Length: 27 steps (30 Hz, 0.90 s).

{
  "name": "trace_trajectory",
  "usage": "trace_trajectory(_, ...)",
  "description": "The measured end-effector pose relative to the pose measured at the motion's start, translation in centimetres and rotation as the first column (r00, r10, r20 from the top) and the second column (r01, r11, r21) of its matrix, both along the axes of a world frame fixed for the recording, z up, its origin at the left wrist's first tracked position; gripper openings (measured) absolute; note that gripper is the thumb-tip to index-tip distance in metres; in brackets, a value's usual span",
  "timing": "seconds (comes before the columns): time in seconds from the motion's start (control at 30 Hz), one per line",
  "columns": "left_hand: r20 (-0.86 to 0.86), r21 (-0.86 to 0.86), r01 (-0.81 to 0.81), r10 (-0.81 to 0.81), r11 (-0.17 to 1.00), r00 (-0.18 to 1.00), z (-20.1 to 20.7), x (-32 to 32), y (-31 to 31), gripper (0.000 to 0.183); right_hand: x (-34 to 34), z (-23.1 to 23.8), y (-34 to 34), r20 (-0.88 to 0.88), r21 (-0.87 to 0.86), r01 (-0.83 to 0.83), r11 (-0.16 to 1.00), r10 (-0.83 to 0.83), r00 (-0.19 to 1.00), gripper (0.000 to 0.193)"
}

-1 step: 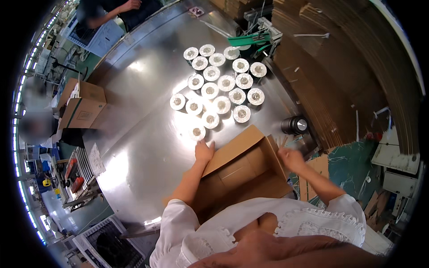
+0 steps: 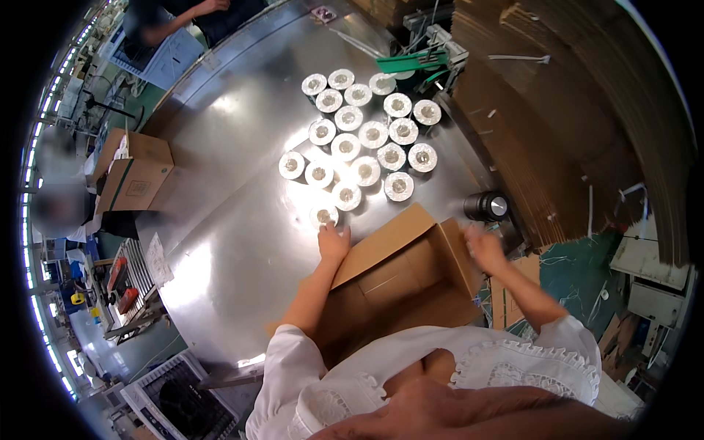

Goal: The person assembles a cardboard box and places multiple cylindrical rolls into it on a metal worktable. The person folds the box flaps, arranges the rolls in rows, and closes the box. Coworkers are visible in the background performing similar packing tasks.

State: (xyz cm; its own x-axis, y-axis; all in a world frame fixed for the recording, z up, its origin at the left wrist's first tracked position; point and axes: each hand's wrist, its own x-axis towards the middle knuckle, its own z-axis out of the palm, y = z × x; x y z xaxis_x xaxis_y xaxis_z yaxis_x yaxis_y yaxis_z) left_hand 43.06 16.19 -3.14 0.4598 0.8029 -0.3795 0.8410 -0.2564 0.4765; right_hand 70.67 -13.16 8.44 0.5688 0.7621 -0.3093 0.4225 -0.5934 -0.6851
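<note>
My left hand (image 2: 334, 243) reaches past the box's left edge, fingers stretched out to the nearest silver-topped cylinder (image 2: 323, 215). The fingertips appear to touch its near side. An open cardboard box (image 2: 392, 282) lies tilted in front of my body, its inside facing me. Beyond the box's right flap, my right hand (image 2: 484, 251) is smeared by motion, and what its fingers hold, if anything, cannot be made out. Several more upright cylinders with shiny round tops and dark sides, such as the middle one (image 2: 373, 134), stand grouped on the metal table (image 2: 227, 161).
A black bottle with a silver cap (image 2: 486, 206) lies near the table's right edge. Stacked flat cardboard (image 2: 557, 132) rises at the right. A green-armed metal device (image 2: 414, 63) stands at the back. Another carton (image 2: 139, 174) sits left. A person's arm (image 2: 176, 28) shows far left.
My left hand has shifted slightly away from me, toward the nearest cylinder. My right hand has moved a little up and right beside the box flap. The cylinders stay in place.
</note>
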Motion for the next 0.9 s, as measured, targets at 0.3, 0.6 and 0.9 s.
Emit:
trace_trajectory(0.3,-0.422,0.142,-0.362,0.387,0.921,0.82,-3.1,10.0,4.9,0.073,6.0,-13.7,25.2,-0.017,-0.355,-0.462,0.813,0.489,0.872,0.082)
trace_trajectory(0.6,-0.089,-0.166,-0.301,0.289,0.939,0.953,-1.2,-2.2,12.6,0.048,10.9,-9.4,23.4,-0.099,0.037,-0.546,0.837,0.547,0.831,0.071)
trace_trajectory(0.9,0.47,-0.776,0.017,0.561,0.63,0.681,23.2,-14.6,0.8,0.037,7.2,18.9,13.3,0.426,0.137,-0.668,0.731,0.565,0.706,0.056)
